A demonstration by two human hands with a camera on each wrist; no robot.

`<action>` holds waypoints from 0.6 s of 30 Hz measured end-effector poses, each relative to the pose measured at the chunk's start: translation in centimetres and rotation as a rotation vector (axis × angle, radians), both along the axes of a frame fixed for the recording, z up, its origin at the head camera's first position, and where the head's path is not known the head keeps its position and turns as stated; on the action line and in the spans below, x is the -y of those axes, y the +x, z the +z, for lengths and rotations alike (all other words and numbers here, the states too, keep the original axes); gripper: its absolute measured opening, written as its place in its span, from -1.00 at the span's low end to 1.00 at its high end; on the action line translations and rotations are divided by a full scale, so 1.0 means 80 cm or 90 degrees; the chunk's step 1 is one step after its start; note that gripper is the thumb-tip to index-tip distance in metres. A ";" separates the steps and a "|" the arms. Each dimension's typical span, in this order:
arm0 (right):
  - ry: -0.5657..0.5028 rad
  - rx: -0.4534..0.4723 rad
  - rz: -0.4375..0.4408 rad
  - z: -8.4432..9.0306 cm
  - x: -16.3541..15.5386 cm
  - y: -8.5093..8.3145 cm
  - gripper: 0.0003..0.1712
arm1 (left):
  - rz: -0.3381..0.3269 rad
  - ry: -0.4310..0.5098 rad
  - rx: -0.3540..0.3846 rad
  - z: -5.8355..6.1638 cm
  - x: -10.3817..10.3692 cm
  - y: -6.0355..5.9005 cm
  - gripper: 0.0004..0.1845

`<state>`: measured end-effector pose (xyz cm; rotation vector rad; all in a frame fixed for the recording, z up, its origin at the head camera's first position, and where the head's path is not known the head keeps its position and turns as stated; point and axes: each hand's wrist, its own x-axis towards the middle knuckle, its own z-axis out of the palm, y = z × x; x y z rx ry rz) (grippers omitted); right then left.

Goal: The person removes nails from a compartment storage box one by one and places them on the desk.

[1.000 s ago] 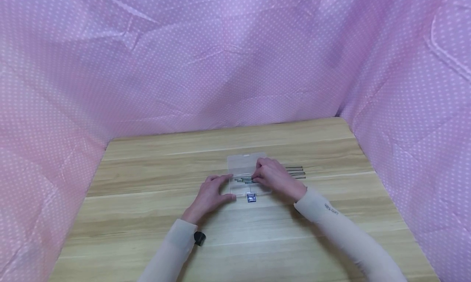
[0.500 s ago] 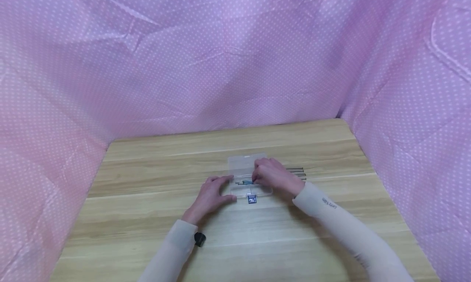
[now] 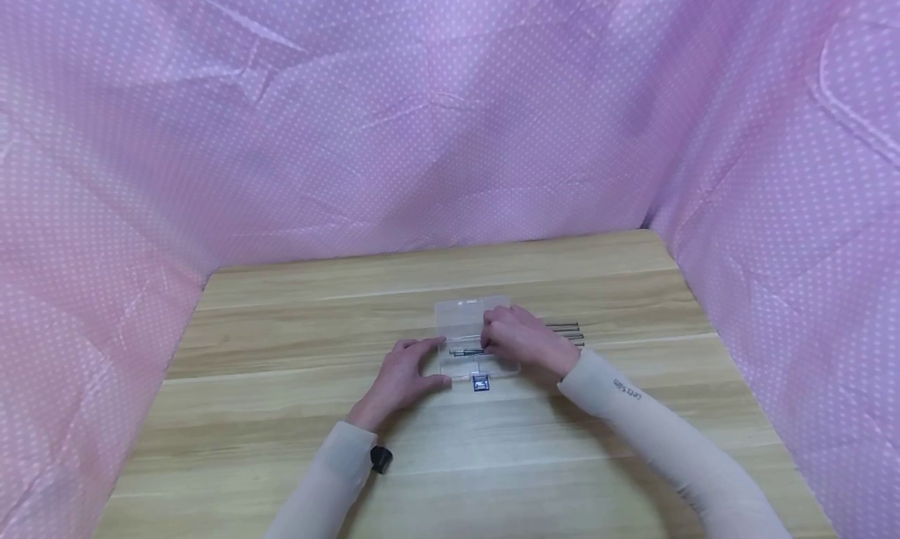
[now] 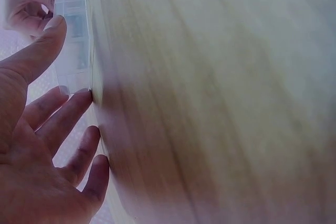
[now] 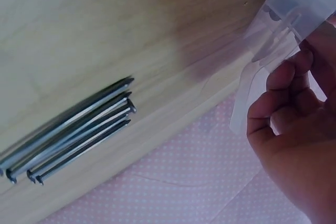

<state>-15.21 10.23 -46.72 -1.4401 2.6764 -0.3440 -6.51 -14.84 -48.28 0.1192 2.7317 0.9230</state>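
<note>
long silver metal nails [image 3: 464, 353] in the open clear plastic box [image 3: 457, 318] have shifted toward its near side. the right hand [image 3: 526, 339] curls its fingers over them, gripping or not i cannot tell; the left hand [image 3: 398, 376], fingers wide, touches the box's left end.

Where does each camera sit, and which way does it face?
Head: worn on the head, facing forward and down at the table; sleeves, left grip and right grip show.
Left wrist: on that wrist, facing the left grip at the clear box; part of the right grip shows.
Right wrist: on that wrist, facing the right grip and loose nails.
Shared: head and right wrist show those nails.
</note>
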 end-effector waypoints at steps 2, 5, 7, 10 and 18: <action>-0.001 0.005 -0.003 0.000 0.000 0.000 -0.93 | -0.001 -0.002 -0.001 0.000 0.000 0.000 -0.17; -0.009 0.016 -0.012 -0.001 -0.002 0.002 -0.93 | -0.006 -0.003 -0.007 -0.002 0.000 0.000 -0.17; -0.023 0.025 -0.018 -0.002 -0.003 0.003 -0.94 | -0.005 -0.003 -0.007 -0.002 0.000 0.000 -0.17; -0.045 0.035 -0.019 -0.006 -0.006 0.003 -0.94 | -0.007 -0.005 -0.008 -0.003 -0.001 0.000 -0.18; -0.106 0.064 -0.019 -0.006 -0.014 0.003 -0.94 | 0.001 -0.007 -0.001 -0.003 -0.002 -0.001 -0.18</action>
